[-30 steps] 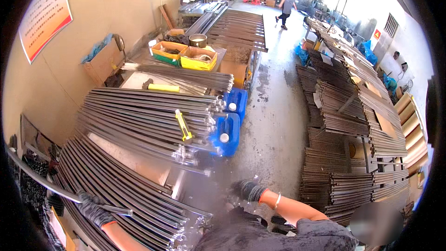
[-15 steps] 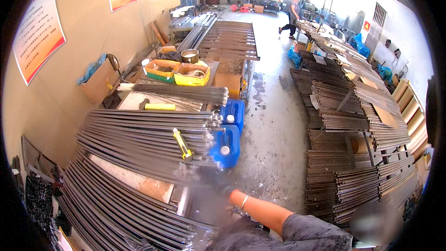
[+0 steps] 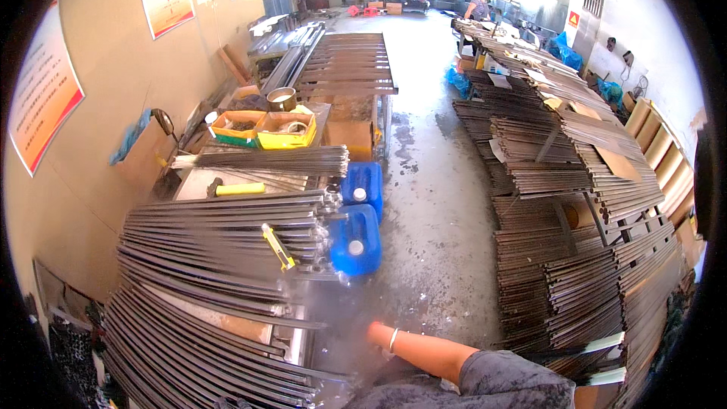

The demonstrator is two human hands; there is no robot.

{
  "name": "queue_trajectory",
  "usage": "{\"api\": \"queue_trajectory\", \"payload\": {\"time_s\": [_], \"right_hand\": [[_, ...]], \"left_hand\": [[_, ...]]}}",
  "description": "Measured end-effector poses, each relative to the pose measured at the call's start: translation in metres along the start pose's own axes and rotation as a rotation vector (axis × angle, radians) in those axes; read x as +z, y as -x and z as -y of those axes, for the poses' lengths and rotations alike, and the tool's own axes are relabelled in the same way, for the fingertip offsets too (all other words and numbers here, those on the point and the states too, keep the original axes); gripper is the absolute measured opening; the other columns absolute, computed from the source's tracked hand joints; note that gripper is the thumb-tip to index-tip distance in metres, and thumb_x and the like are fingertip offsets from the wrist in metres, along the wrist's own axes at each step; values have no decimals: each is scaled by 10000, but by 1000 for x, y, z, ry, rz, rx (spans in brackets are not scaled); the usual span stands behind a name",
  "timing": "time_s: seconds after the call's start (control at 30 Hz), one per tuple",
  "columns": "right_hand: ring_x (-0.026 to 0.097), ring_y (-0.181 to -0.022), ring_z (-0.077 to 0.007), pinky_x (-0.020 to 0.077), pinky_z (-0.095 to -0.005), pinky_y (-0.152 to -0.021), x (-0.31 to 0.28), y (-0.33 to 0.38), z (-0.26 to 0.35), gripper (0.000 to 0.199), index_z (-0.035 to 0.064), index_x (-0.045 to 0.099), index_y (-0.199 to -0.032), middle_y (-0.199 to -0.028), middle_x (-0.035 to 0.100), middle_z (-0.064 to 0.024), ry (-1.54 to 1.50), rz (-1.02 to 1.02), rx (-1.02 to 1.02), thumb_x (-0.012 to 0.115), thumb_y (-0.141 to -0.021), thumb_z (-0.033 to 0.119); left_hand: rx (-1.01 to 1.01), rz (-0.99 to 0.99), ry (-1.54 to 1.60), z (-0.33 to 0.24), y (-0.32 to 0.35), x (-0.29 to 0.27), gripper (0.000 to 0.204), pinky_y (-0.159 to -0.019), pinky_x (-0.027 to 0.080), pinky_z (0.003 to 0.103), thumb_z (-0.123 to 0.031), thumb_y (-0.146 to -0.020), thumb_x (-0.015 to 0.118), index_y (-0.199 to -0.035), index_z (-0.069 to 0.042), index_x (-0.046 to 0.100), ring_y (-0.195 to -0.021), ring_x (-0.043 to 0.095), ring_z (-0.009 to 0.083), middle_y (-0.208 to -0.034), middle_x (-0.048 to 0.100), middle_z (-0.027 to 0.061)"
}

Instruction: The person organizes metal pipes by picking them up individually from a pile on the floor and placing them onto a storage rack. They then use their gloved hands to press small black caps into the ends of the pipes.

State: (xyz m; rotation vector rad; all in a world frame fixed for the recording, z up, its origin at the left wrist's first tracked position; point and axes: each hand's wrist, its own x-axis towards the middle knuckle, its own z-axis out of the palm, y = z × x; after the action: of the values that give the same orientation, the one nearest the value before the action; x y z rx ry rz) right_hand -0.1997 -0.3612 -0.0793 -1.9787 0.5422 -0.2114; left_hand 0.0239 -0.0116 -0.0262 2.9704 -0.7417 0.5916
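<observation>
My right hand (image 3: 342, 309) is smeared by motion beside the ends of the dark metal rods (image 3: 227, 238) on the bench; whether it holds one cannot be seen. A white band circles that wrist. My left hand (image 3: 232, 403), in a dark glove, barely shows at the lower edge by the nearer bundle of rods (image 3: 204, 356); its fingers are hidden. A yellow utility knife (image 3: 279, 248) lies across the farther bundle. Beyond it rests a hammer (image 3: 236, 189) with a yellow handle, next to thinner rods (image 3: 265, 159).
Two blue jerrycans (image 3: 356, 241) stand by the bench's right side. Open yellow boxes (image 3: 286, 130) and a metal pot (image 3: 282, 98) sit farther back. Across the grey floor (image 3: 432, 204), a long rack (image 3: 575, 174) carries many rods. A person (image 3: 477, 6) is behind its far end.
The whole view has shifted, so the bench stands slightly farther left. My right hand blurs near the rod ends in both frames. The far person has moved behind the rack.
</observation>
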Motion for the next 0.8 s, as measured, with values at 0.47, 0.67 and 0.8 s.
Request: {"api": "queue_trajectory", "payload": {"time_s": [0.47,0.67,0.8], "right_hand": [[619,-830,-244,487,-371,-733,-18,29,169,395,67,548,-1170,-951,654,-111,-401,354,133,600,-865,313],[578,-848,-199,479,-321,-765,8,43,148,316,26,551,-1103,-931,620,-111,-399,207,-187,577,-888,256],[584,-802,-252,471,-352,-715,78,27,81,170,9,579,-962,-875,624,-119,-588,58,-321,553,-886,159]], "left_hand": [[-716,470,2088,-148,-82,-49,259,-782,449,420,-318,-913,467,-1033,-117,576,-802,530,231,-875,562,43],[-981,591,2368,-184,-89,-48,301,-401,317,200,-282,-905,535,-646,-152,452,-411,347,57,-488,392,-60],[-1099,593,2557,-195,-86,-82,367,-386,314,211,-288,-946,453,-603,-201,359,-413,327,51,-487,354,-82]]}}
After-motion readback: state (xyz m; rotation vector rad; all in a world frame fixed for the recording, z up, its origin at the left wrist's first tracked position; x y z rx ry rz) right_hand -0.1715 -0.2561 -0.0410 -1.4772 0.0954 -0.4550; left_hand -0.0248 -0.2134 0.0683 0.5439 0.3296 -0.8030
